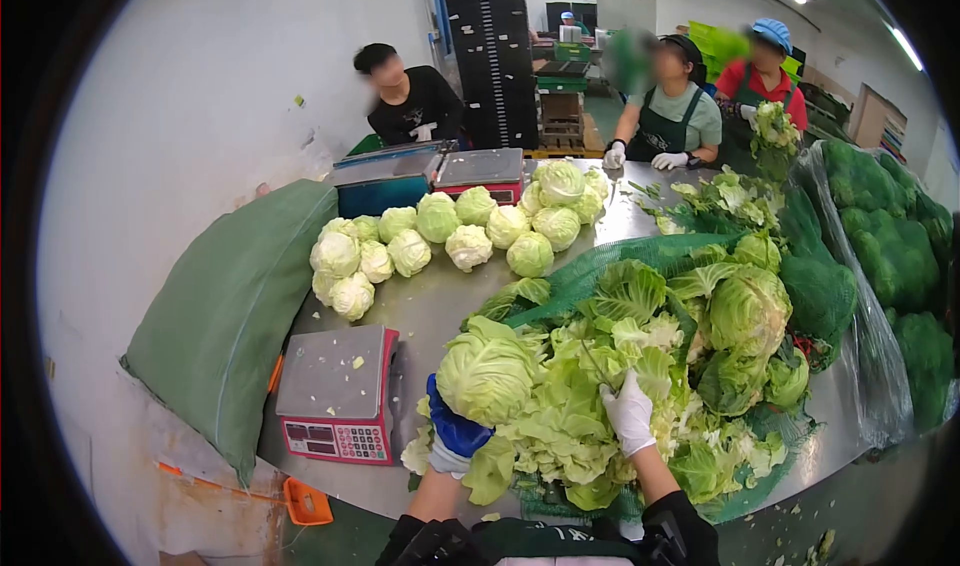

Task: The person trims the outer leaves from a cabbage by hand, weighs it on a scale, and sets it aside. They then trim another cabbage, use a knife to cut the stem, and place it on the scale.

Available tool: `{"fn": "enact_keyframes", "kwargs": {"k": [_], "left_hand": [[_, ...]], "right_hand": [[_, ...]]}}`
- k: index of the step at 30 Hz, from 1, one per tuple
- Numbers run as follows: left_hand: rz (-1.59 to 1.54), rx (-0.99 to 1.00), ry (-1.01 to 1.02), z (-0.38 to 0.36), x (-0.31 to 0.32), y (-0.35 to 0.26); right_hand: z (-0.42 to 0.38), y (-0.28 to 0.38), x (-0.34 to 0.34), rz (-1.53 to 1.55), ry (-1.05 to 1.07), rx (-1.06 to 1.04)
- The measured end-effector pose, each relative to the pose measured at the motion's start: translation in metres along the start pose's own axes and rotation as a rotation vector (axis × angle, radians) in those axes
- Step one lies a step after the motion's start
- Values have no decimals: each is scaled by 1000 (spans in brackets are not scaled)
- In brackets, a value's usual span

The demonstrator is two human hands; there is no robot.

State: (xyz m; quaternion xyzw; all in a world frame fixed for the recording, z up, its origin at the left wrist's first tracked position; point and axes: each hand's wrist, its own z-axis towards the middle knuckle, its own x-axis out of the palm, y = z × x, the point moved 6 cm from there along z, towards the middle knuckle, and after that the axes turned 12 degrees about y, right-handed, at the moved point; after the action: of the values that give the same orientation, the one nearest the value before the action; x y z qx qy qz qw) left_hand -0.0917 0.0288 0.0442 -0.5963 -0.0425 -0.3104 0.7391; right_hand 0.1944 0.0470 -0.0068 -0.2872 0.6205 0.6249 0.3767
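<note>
My left hand (455, 426), in a blue glove over a white one, supports a pale green cabbage (488, 371) from below and the left side. Some loose outer leaves hang by its lower edge. My right hand (628, 413), in a white glove, is at the pile of cabbage leaves (565, 436), to the right of that cabbage. Its fingers are bent, and a thin dark line shows just beyond them; what they hold is not clear. Larger untrimmed cabbages (748, 311) lie to the right of my right hand, on green netting (640, 256).
A red scale (335, 391) stands at the left, with a second scale (480, 171) at the back. Trimmed cabbages (437, 218) sit across the metal table (425, 301). A full green sack (240, 306) leans at left. Netted bags (880, 216) stand at right. Three people work beyond the table.
</note>
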Motion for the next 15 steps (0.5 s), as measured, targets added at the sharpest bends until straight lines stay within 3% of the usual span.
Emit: {"fn": "enact_keyframes", "kwargs": {"k": [1,4,7,8,10,11,12,14,15], "left_hand": [[283,49,31,0,6,-10],[199,99,37,0,23,-15],[70,150,62,2,39,-13],[65,144,73,5,41,-11],[-938,-220,15,10,51,23],[-885,-221,-117,8,43,38],[-889,-235,-107,6,52,39],[-200,-322,-58,2,62,33],[-173,-327,-59,1,53,47]], "right_hand": [[-8,16,-15,55,-18,38],[-23,44,-38,149,-116,41],[-29,75,-54,451,-28,-216],[-32,81,-61,450,-37,-207],[-43,106,-74,475,161,-273],[-47,111,-75,517,250,-209],[-44,98,-62,515,239,-196],[-37,71,-37,500,15,-345],[-33,68,-46,770,154,-203]]}}
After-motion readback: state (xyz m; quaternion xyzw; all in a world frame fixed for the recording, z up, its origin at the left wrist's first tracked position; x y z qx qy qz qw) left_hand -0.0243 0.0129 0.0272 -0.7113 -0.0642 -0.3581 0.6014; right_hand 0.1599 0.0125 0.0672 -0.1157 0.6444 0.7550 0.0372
